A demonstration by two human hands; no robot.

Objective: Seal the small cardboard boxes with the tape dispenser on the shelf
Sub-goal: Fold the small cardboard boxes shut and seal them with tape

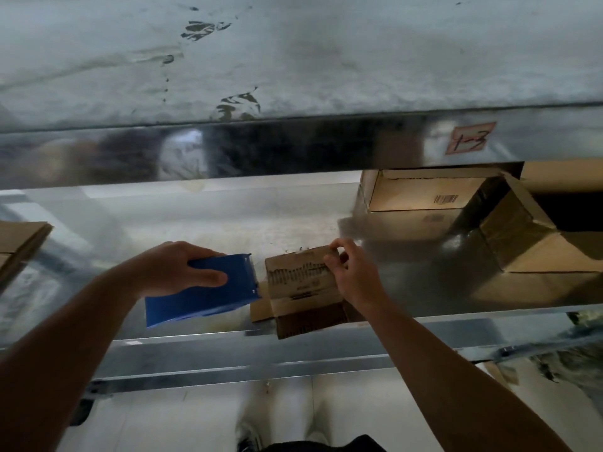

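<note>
A small cardboard box (301,288) sits near the front edge of a shiny metal shelf (408,282), its near side overhanging a little. My left hand (176,272) grips a blue tape dispenser (202,291), whose front end touches the box's left edge. My right hand (350,272) pinches the box's far right corner with fingers and thumb. A wavy strip, likely tape, runs across the box top.
An open cardboard box (535,243) lies on its side at the shelf's right, and another box (421,194) with a barcode stands behind it. A flat cardboard piece (19,243) is at the left. An upper shelf with a label overhangs above.
</note>
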